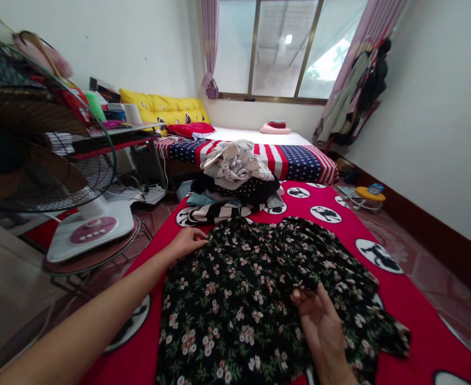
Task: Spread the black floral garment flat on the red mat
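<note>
A black blouse (235, 289) with small pink and white flowers lies spread on a red bed cover (356, 224). Its collar end points away from me, and one sleeve reaches out to the lower right. At the blouse's upper left edge, my left hand (188, 242) is closed with its fingertips on the fabric. My right hand (323, 323) is turned partly palm up over the right side, pinching a fold of the cloth between thumb and fingers. Just beyond the collar rises a heap of clothes (235, 166), with light printed cloth on top and dark and striped pieces below.
A fan (30, 139) stands on a round stool (95, 248) at the left, near a cluttered desk (135, 128). Behind the heap is a second bed with a stars-and-stripes cover (303, 160). Clothes (356, 91) hang by the right wall, above a small yellow stool (370, 194).
</note>
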The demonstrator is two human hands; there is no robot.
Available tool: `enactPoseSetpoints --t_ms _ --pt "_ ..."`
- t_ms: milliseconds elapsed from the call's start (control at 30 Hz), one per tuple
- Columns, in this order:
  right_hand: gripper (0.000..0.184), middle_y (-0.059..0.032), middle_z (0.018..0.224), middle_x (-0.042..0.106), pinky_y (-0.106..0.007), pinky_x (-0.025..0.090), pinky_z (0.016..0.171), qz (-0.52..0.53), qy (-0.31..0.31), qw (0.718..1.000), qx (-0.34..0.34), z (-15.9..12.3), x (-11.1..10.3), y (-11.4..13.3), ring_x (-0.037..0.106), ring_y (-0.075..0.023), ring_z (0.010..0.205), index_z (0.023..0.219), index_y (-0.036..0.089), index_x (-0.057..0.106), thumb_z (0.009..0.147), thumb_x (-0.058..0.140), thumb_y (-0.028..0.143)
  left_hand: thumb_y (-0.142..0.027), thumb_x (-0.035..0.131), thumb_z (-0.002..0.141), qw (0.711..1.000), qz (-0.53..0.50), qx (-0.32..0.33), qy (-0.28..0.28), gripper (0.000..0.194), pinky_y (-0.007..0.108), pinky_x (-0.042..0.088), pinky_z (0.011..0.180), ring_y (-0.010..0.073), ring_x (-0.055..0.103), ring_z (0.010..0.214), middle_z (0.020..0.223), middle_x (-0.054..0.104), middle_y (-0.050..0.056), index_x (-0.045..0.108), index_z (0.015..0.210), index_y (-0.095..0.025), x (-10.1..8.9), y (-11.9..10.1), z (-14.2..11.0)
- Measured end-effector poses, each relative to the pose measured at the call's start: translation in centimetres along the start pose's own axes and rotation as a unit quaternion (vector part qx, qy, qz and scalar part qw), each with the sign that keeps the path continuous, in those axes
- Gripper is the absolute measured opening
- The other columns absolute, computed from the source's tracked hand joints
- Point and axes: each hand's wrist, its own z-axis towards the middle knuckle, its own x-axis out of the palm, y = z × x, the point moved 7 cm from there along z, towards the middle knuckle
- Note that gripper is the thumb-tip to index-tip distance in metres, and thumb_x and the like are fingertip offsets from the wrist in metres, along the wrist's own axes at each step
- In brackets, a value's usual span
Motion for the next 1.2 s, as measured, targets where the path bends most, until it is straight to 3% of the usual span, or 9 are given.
enactPoseSetpoints --t_ms 133,233,333,533,700,833,933,1100,1200 --pt "0.022 0.0029 0.072 0.069 -0.029 0.052 0.06 -0.006 -0.003 1.0 0.004 -0.1 0.0 0.1 0.061 -0.014 0.064 0.078 0.021 0.068 0.069 0.077 0.039 -0.03 0.055 0.084 0.988 0.008 0.151 0.03 0.019 0.029 0.047 0.079 0.0204 0.064 0.088 0.093 0.07 0.005 0.07 0.095 -0.023 2.4 -7.1 -4.9" --pt "0.022 0.0023 0.073 0.069 -0.028 0.052 0.059 -0.014 0.003 1.0 0.004 -0.2 0.3 0.2 0.06 -0.0138 0.063 0.08 0.021 0.069 0.07 0.076 0.039 -0.034 0.061 0.084 0.907 0.107 0.389 0.12 0.014 0.032 0.047 0.073 0.0216 0.061 0.081 0.085 0.066 0.005 0.066 0.089 -0.022 5.2 -13.0 -11.5" --pt "0.023 0.0027 0.074 0.069 -0.028 0.051 0.057 -0.013 0.0 1.0 -0.004 -0.2 0.4 0.3 0.06 -0.0139 0.064 0.082 0.022 0.068 0.07 0.076 0.04 -0.034 0.057 0.088 0.873 0.105 0.461 0.119 0.013 0.032 0.045 0.068 0.0184 0.058 0.072 0.075 0.063 0.003 0.063 0.084 -0.023 5.6 -15.1 -14.8" --pt "0.027 0.0027 0.073 0.069 -0.028 0.052 0.057 0.003 -0.004 1.0 0.009 -0.2 0.5 0.1 0.06 -0.0142 0.062 0.079 0.02 0.068 0.064 0.081 0.039 -0.025 0.057 0.087 0.966 -0.052 0.243 -0.079 0.044 0.039 0.039 0.103 0.0248 0.049 0.121 0.131 0.054 0.011 0.05 0.13 -0.023 1.5 -11.2 -8.2" --pt "0.028 0.0026 0.075 0.07 -0.028 0.052 0.056 0.006 0.001 1.0 0.007 -0.2 0.6 0.2 0.06 -0.0142 0.063 0.079 0.02 0.068 0.063 0.082 0.038 -0.025 0.074 0.07 0.981 -0.077 0.177 0.025 0.088 0.043 0.042 0.1 0.0277 0.054 0.116 0.124 0.061 0.009 0.032 0.147 -0.024 4.7 -9.2 -5.5" --pt "0.024 0.0029 0.072 0.069 -0.029 0.052 0.057 -0.007 0.006 1.0 0.004 -0.2 0.4 0.1 0.06 -0.0142 0.062 0.078 0.021 0.068 0.066 0.079 0.039 -0.023 0.075 0.063 0.984 -0.036 0.164 0.061 0.053 0.033 0.05 0.081 0.0227 0.064 0.085 0.089 0.071 0.002 0.067 0.116 -0.025 4.9 -9.0 -4.9" --pt "0.023 0.0025 0.072 0.069 -0.029 0.051 0.057 -0.017 0.012 1.0 -0.005 -0.3 0.5 0.1 0.06 -0.0142 0.062 0.079 0.021 0.068 0.069 0.077 0.04 -0.02 0.07 0.064 0.995 -0.027 0.092 0.008 0.023 0.027 0.051 0.077 0.0198 0.066 0.081 0.083 0.072 -0.001 0.076 0.085 -0.025 0.4 -5.9 -2.1" --pt "0.025 0.002 0.078 0.07 -0.028 0.052 0.058 -0.017 0.025 1.0 -0.008 -0.3 1.0 0.3 0.06 -0.0142 0.065 0.084 0.022 0.068 0.069 0.077 0.039 -0.014 0.056 0.071 0.973 0.062 -0.057 -0.214 0.04 0.049 0.044 0.093 0.0353 0.057 0.108 0.111 0.063 0.015 0.068 0.109 -0.012 -10.6 1.9 2.1" --pt "0.029 0.0012 0.082 0.07 -0.028 0.053 0.061 -0.016 0.036 0.999 -0.007 -0.4 1.2 0.3 0.062 -0.0138 0.068 0.092 0.022 0.069 0.07 0.077 0.039 -0.018 0.054 0.076 0.946 0.112 -0.073 -0.297 0.039 0.051 0.04 0.1 0.0349 0.052 0.116 0.119 0.059 0.016 0.066 0.113 -0.014 -12.4 2.8 1.7"
